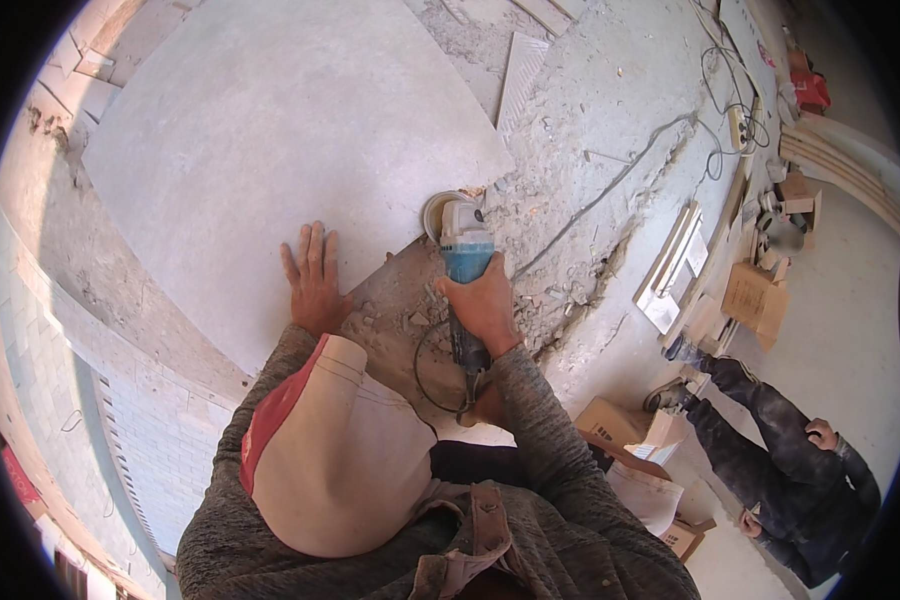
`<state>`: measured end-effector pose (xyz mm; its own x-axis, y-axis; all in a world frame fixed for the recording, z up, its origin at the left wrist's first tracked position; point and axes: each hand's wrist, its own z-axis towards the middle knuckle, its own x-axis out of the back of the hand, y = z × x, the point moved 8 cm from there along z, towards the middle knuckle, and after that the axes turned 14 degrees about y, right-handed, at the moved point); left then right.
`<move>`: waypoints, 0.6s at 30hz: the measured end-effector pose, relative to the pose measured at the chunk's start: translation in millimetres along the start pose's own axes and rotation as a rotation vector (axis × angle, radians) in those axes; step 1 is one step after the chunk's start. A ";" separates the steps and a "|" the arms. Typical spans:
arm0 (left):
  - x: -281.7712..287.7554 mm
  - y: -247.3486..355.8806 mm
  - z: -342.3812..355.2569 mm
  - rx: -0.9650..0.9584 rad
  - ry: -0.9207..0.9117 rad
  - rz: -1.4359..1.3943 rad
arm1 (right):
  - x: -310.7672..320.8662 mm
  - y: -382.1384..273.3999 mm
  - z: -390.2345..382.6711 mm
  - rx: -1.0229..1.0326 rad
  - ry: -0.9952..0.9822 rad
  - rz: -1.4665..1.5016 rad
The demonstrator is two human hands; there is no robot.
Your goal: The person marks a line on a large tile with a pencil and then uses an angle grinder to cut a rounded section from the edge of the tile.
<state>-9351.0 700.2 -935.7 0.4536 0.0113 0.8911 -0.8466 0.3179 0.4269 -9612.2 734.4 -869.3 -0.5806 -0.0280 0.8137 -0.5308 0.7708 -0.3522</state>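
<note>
My left hand (317, 280) lies on a large pale grey tile (220, 130) near its lower right edge, fingers apart. My right hand (480, 300) grips a teal angle grinder (466, 255). The grinder's round guard (435, 215) sits at the tile's right edge, close to the corner; whether the disc touches the tile is unclear. A cord (428, 365) loops from the grinder's rear. Dusty rubble (540, 300) lies right of the grinder. A cream-and-red fabric item (325, 460), possibly a cap, covers part of the view below my hands.
A long cable (620, 175) runs toward a power strip (739, 128) at upper right. Boards (670, 270), cardboard boxes (750, 300) and curved planks (840, 180) are to the right. A person (790, 470) in dark clothes is at lower right. Pale paving (130, 420) lies left.
</note>
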 end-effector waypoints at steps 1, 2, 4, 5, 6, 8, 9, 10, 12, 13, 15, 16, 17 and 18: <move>0.1 0.1 -0.3 0.001 -0.002 -0.006 | -0.1 -0.1 0.0 0.000 -0.002 0.000; 0.5 0.2 -0.5 0.002 -0.003 -0.011 | -0.2 -0.1 0.0 0.000 -0.004 0.000; 3.0 1.5 1.1 0.014 -0.008 -0.031 | 0.2 0.1 0.3 0.002 -0.004 -0.006; 4.6 2.4 2.0 0.025 -0.012 -0.046 | 0.3 0.5 0.8 0.004 -0.004 -0.013; 5.7 2.6 2.3 0.038 -0.015 -0.059 | 0.1 0.6 1.1 0.008 -0.004 -0.020; 3.8 1.7 1.0 0.025 -0.017 -0.043 | -0.2 1.4 1.8 0.014 0.001 -0.032; 3.3 1.6 1.0 0.018 -0.018 -0.033 | -0.5 1.7 2.2 0.018 0.002 -0.037; 3.1 1.6 1.0 0.016 -0.018 -0.031 | -0.5 2.3 2.5 0.018 0.003 -0.041; 3.1 1.8 1.0 0.015 -0.017 -0.029 | 0.1 3.1 2.6 0.018 0.006 -0.049; 2.6 1.1 0.5 0.017 -0.011 -0.031 | 0.5 2.3 2.5 0.021 0.004 -0.050; 1.2 0.0 -0.6 0.020 -0.001 -0.036 | 1.6 0.7 2.6 0.027 0.001 -0.053; 1.0 -0.2 -0.8 0.019 0.001 -0.037 | 2.3 0.3 2.6 0.031 0.001 -0.050; 1.2 -0.4 -1.0 0.018 0.003 -0.037 | 2.9 -0.1 2.7 0.035 0.001 -0.048; 1.6 0.2 -0.7 0.017 0.004 -0.038 | 3.6 -0.2 2.9 0.039 0.001 -0.046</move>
<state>-9350.3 701.0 -934.3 0.4867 0.0036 0.8736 -0.8333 0.3021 0.4630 -9616.0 732.3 -867.6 -0.5540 -0.0621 0.8302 -0.5807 0.7434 -0.3318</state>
